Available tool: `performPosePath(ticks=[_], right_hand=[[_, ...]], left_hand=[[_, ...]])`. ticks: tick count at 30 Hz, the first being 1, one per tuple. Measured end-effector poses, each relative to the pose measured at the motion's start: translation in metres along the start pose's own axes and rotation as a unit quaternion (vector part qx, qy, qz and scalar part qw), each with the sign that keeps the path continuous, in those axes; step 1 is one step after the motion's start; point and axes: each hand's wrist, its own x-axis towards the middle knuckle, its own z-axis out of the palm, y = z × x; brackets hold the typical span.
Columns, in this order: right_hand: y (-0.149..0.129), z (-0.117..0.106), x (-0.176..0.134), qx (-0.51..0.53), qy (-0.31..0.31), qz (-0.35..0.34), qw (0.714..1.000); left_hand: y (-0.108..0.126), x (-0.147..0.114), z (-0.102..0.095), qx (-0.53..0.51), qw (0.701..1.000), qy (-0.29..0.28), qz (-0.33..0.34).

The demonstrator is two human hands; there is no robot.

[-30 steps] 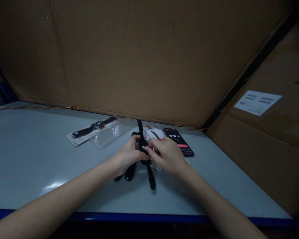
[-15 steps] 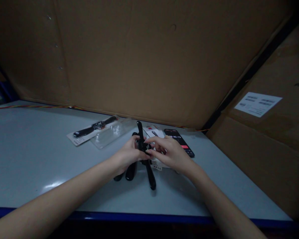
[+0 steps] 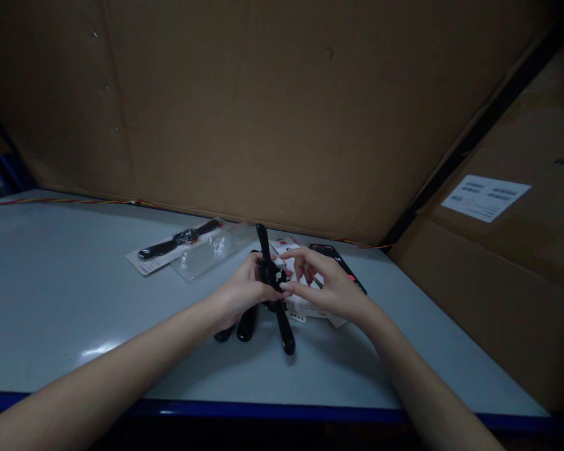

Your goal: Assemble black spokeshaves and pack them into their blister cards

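My left hand (image 3: 239, 291) is closed around the middle of a black spokeshave (image 3: 286, 332), which is held tilted above the table with one handle toward me and the other pointing away. My right hand (image 3: 326, 285) is at the tool's centre, thumb close to or touching the metal screw area. Its index finger is lifted, with a gap to the thumb. Beneath my left hand lie more black handles (image 3: 247, 327), apparently of other spokeshaves, partly hidden by the hand.
A packaged spokeshave (image 3: 183, 239) on a card lies back left, beside a clear plastic blister shell (image 3: 211, 254). Stacked white cards (image 3: 303, 308) sit under my right hand, with a phone (image 3: 329, 252) behind. Cardboard walls (image 3: 282, 125) bound the back and right of the table (image 3: 98, 282).
My right index finger has lifted off the centre of the spokeshave, and that hand has opened slightly to the right. The spokeshave has barely shifted in my left hand.
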Motion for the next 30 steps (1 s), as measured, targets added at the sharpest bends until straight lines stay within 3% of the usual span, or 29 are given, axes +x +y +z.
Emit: performPosePath(ticks=[4,10,23,30], right_hand=[[0.005,-0.006,0.000,0.016,-0.015,-0.037,0.999],[0.013,0.002,0.000,0.029,0.027,-0.068,0.997],[0.025,0.013,0.000,0.008,0.015,-0.136,0.991],[0.021,0.013,-0.001,-0.031,0.002,-0.136,0.990]], left_hand=[[0.003,0.000,-0.001,-0.023,1.000,-0.020,0.000],[0.008,0.000,-0.001,-0.025,0.999,-0.046,0.003],[0.005,0.001,-0.005,-0.011,0.996,-0.087,-0.035],[0.001,0.002,-0.005,-0.058,0.992,-0.108,-0.031]])
